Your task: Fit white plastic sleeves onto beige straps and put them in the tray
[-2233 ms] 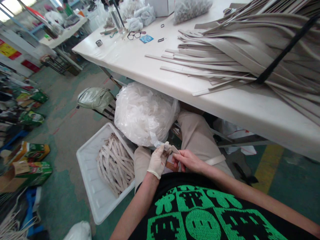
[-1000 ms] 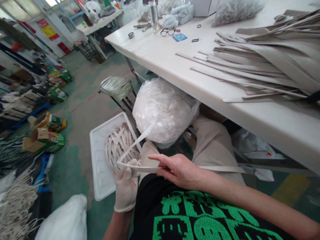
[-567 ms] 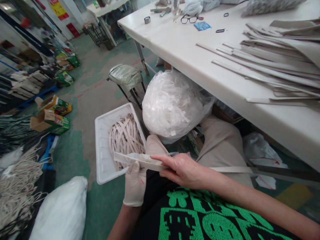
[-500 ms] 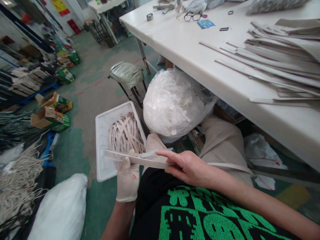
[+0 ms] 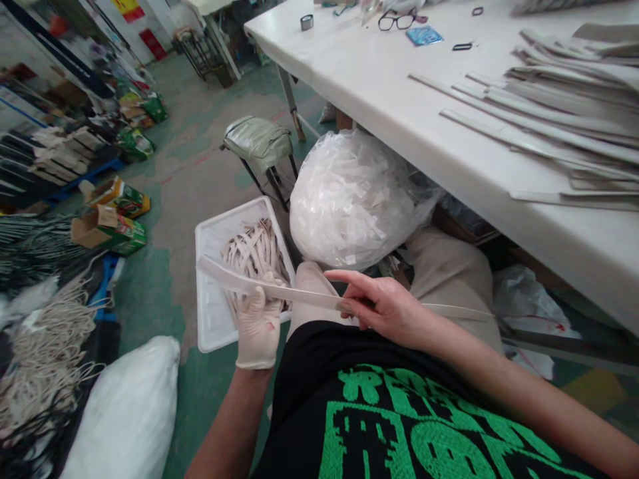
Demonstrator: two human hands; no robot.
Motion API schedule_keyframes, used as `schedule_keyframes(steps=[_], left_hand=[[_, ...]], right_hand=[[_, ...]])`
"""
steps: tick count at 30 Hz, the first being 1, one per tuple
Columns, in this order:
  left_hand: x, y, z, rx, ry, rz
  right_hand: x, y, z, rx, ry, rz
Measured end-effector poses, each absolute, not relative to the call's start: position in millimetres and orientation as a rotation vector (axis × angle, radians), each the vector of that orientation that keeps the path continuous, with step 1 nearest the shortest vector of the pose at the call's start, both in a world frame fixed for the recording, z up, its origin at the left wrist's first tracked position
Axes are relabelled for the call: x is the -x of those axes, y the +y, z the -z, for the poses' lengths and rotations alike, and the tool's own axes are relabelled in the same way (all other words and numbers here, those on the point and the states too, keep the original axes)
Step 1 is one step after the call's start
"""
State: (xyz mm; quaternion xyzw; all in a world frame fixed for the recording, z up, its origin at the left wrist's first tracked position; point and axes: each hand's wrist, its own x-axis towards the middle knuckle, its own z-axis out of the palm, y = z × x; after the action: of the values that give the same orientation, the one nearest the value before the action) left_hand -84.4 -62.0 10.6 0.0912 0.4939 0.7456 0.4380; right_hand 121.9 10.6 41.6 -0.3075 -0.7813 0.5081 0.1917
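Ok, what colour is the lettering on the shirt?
Bright green, on the black shirt; shows best in the head view.

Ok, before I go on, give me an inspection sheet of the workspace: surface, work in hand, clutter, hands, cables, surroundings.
Surface: white table, flat where bare; loose strips piled at its right.
Work in hand: pale strip, one end over the white crate, which holds tangled strips.
Clutter: glasses, blue packet and dark oblong ring on the table.
Hands: gloved left hand and bare right hand, both on the pale strip.
Cables: nothing seen.
Surroundings: bulging clear bag beside the crate; padded stool; white sack; looped cords heaped at left.
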Motion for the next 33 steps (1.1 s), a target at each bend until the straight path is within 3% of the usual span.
schedule_keyframes(steps=[5,10,17,22,28,33], left_hand=[[44.0,-61.8,6.7,-0.269,1.138,-1.552],[49.3,-58.2,21.3,-0.079,1.181,-1.623],[16.3,-61.6,23.6,-0.157,1.014,-1.391],[21.6,-62.7,26.9,-0.04,1.081,-1.434],[0.0,-60.7,19.9,-0.19,0.991,-1.249],[11.9,-49.2,20.5,-0.036,1.064,-1.361]], right_hand=[[-119.7,6.3,-29.6,0.881,-2.191,-1.347],[-144.2,5.4,-19.8,1.013,-2.17,-1.468],[-140.5,1.5,-7.7,1.094,-2.245,-1.305],[-170.6,-1.9,-11.0,1.134,-2.213,-1.423],[-159.5,-9.2,-5.2,1.168,-2.191,-1.36],[-180.1,-3.2,-20.2,1.011,-1.982,-1.878]])
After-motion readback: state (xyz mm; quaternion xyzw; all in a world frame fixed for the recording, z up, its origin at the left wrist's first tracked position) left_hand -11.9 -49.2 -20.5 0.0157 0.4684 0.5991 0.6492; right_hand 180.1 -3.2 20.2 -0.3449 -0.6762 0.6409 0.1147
